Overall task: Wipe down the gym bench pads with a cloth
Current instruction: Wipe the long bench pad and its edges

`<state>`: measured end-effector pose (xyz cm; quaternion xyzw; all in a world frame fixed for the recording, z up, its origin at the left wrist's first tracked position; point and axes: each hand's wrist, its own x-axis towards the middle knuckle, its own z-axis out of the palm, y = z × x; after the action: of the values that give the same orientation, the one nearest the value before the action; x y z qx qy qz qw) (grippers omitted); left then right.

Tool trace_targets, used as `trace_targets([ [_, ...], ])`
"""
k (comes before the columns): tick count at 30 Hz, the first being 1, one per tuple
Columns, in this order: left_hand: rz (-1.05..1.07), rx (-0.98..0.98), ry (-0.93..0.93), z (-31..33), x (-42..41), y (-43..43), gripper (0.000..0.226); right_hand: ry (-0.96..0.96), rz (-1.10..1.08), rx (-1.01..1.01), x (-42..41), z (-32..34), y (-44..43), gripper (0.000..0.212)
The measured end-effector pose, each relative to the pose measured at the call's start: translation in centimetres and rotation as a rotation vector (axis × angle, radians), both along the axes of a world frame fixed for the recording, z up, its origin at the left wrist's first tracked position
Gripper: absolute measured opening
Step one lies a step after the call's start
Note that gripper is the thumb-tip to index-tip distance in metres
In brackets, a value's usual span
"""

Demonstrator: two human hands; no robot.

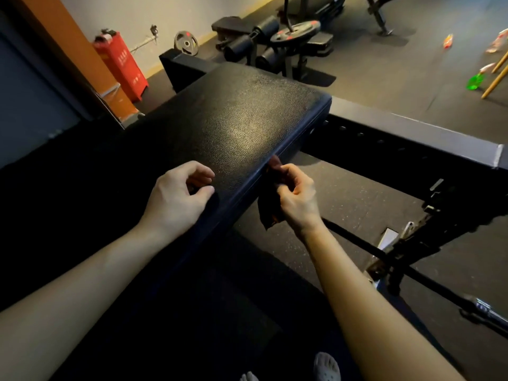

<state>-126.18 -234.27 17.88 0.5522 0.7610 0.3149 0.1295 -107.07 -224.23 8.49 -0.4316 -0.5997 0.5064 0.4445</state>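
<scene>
Dim gym flooring surrounds the black pebbled-vinyl bench pad, where the left hand rests loosely curled and empty while the right hand pinches a dark cloth against its right edge, whose thin grip could slip, dropping it.

bench pad – black pebbled vinyl, slight sheen; cloth dark, limp fabric; floor – matt speckled rubber

Dim gym, rubber floor, red cabinet
</scene>
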Motion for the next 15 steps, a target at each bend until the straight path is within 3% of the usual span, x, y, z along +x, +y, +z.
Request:
trace_targets([
  [6, 0.050, 0.001, -0.075, 0.1, -1.5, -1.2, 0.018, 0.067, 0.112, -0.072, -2.0, -0.1, -5.5, 0.028],
  [9, 0.058, -0.001, -0.102, 0.0, -2.0, -2.2, 0.017, 0.132, 0.150, -0.083, -3.0, 1.0, -9.0, 0.038],
  [12, 0.046, -0.026, -0.091, 0.2, -2.2, -2.9, 0.016, 0.208, 0.358, -0.058, -3.8, 2.1, -13.2, 0.047],
  [15, -0.009, -0.066, -0.035, 0.9, -2.2, -3.4, 0.015, 0.204, 0.553, -0.107, -3.4, 2.5, -14.7, 0.040],
])
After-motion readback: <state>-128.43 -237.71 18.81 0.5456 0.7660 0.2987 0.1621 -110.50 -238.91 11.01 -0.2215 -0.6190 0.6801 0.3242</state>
